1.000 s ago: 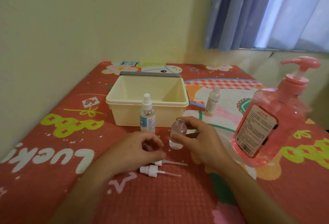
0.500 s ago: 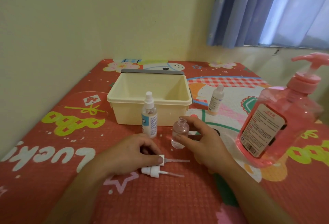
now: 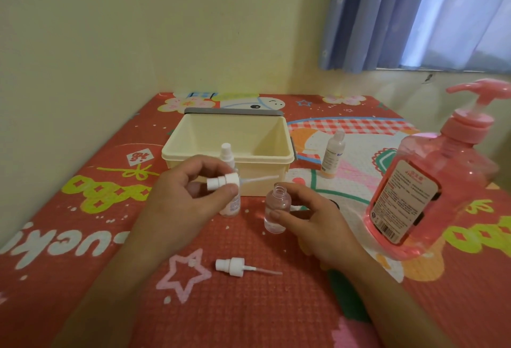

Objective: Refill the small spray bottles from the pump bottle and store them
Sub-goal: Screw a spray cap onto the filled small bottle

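White spray head [image 3: 223, 181] pinched in our left hand [image 3: 179, 204], above mat [image 3: 249, 314], tube pointing right. Our right hand [image 3: 315, 223] curls round open small bottle [image 3: 276, 209], frame centre, upright on mat. Second spray head [image 3: 231, 266] lies lower centre. Pink pump bottle [image 3: 423, 190] far right.

Pale yellow-cream wall [image 3: 138, 29] on left and rear, meeting in a corner; blue-lavender curtain [image 3: 392, 16] upper right, small printed motifs, daylight glowing through its right part; red textured mat [image 3: 249, 314] covers the surface, printed with cartoon figures, stars, yellow-green lettering; lighting soft, even.
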Motion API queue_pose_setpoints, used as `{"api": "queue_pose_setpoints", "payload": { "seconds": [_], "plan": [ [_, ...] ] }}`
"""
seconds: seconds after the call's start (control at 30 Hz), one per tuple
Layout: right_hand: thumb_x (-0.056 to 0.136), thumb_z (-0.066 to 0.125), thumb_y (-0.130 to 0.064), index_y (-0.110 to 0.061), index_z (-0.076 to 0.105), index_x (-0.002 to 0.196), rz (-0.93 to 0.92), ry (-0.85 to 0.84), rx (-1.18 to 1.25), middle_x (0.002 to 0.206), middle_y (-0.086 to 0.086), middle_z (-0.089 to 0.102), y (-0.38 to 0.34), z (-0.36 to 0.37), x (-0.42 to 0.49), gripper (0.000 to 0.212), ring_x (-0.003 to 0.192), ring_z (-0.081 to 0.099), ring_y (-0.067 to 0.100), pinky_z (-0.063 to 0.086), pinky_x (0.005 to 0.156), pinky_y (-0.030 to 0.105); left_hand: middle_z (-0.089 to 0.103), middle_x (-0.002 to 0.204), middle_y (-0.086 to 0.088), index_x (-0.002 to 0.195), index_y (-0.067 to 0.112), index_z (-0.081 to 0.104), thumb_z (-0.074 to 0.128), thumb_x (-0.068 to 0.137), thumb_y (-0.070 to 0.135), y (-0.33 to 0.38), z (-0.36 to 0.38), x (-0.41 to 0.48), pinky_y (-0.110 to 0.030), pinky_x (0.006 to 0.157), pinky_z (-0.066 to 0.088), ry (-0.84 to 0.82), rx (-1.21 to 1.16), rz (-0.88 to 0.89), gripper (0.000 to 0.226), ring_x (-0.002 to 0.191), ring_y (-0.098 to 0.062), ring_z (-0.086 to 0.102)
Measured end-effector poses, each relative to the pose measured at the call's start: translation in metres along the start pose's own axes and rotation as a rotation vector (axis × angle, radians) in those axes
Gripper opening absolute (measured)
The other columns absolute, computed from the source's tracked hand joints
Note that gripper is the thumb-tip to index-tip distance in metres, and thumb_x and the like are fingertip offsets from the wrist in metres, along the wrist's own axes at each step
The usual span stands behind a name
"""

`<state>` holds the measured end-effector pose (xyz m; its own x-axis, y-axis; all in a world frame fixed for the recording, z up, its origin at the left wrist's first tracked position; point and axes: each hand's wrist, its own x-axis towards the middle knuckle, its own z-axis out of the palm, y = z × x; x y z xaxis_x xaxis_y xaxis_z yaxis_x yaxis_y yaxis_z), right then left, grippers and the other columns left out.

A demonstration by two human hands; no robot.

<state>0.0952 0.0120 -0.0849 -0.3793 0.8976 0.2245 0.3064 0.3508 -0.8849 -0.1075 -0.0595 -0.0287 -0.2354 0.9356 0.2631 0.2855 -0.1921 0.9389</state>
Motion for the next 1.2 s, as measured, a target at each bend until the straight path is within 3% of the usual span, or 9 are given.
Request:
{"api": "queue_pose_setpoints", "payload": {
  "seconds": [0.17,0.37,0.53,0.63,0.7,0.8,0.9,1.0,1.2],
  "plan": [
    [0.081,0.072,-0.038,-0.062,0.049,0.106,0.003,0.010,-0.022,0.097,-0.047,0.056,0.002,0.000,-0.002,0.042,0.095,0.059,-0.011,0.048,0.066,0.006,0.072,0.088,0.018,0.085,0.031,0.070,0.075,0.080,0.013,0.017,0.008,0.000,-0.008,0.062,0.051,0.017,0.155,0.081,0.019,0.078,0.002,0.070],
    [0.080,0.072,-0.039,-0.062,0.049,0.107,-0.008,0.011,-0.043,0.096,-0.048,0.054,0.001,0.001,-0.003,0.042,0.094,0.058,-0.012,0.047,0.060,0.006,0.069,0.088,0.015,0.088,0.030,0.072,0.074,0.080,0.012,0.021,0.008,-0.002,-0.003,0.057,0.045,0.012,0.316,0.114,0.020,0.073,0.002,0.068],
    [0.080,0.073,-0.040,-0.044,0.057,0.123,-0.029,0.004,-0.069,0.111,-0.031,0.060,0.004,0.004,-0.003,0.046,0.100,0.060,-0.006,0.052,0.080,0.014,0.066,0.089,0.015,0.085,0.036,0.070,0.073,0.079,0.017,0.024,0.012,0.002,-0.010,0.063,0.049,-0.042,0.421,0.147,0.020,0.076,0.000,0.065],
    [0.081,0.072,-0.039,-0.042,0.057,0.125,-0.050,-0.005,-0.071,0.116,-0.026,0.062,0.005,0.006,-0.002,0.046,0.104,0.057,-0.007,0.051,0.083,0.016,0.064,0.095,0.014,0.091,0.037,0.070,0.071,0.079,0.023,0.024,0.020,0.007,-0.025,0.074,0.055,-0.069,0.494,0.191,0.019,0.080,-0.002,0.063],
    [0.081,0.072,-0.038,-0.045,0.058,0.121,-0.061,-0.007,-0.056,0.114,-0.027,0.063,0.003,0.007,-0.003,0.043,0.103,0.058,-0.006,0.051,0.082,0.015,0.063,0.096,0.017,0.100,0.039,0.068,0.070,0.080,0.025,0.023,0.028,0.009,-0.021,0.076,0.052,-0.096,0.517,0.196,0.024,0.083,0.004,0.060],
    [0.081,0.072,-0.037,-0.053,0.055,0.114,-0.070,-0.015,-0.046,0.107,-0.033,0.063,-0.001,0.008,-0.006,0.040,0.098,0.061,-0.007,0.050,0.077,0.010,0.061,0.092,0.025,0.110,0.041,0.062,0.069,0.082,0.030,0.013,0.039,0.010,-0.011,0.072,0.047,-0.126,0.476,0.141,0.032,0.082,0.013,0.057],
    [0.082,0.072,-0.034,-0.046,0.056,0.118,-0.072,-0.018,-0.019,0.106,-0.032,0.064,-0.002,0.008,-0.007,0.041,0.096,0.062,-0.007,0.051,0.076,0.011,0.064,0.098,0.024,0.111,0.039,0.060,0.069,0.083,0.034,0.000,0.045,0.010,-0.020,0.083,0.051,-0.139,0.414,0.103,0.030,0.093,0.008,0.059],
    [0.082,0.074,-0.030,-0.035,0.059,0.121,-0.057,-0.022,0.012,0.104,-0.025,0.066,-0.001,0.009,-0.007,0.042,0.094,0.064,-0.005,0.053,0.077,0.015,0.068,0.098,0.020,0.106,0.037,0.062,0.070,0.084,0.034,-0.010,0.049,0.011,-0.018,0.084,0.052,-0.132,0.321,0.073,0.023,0.094,0.005,0.064],
    [0.081,0.073,-0.027,-0.033,0.062,0.113,-0.031,-0.025,0.042,0.099,-0.023,0.068,0.001,0.008,-0.007,0.034,0.093,0.063,-0.006,0.049,0.074,0.009,0.073,0.095,0.017,0.105,0.033,0.066,0.071,0.086,0.017,-0.022,0.054,0.007,-0.014,0.082,0.053,-0.148,0.134,0.081,0.026,0.093,0.005,0.068]
  ]
}}
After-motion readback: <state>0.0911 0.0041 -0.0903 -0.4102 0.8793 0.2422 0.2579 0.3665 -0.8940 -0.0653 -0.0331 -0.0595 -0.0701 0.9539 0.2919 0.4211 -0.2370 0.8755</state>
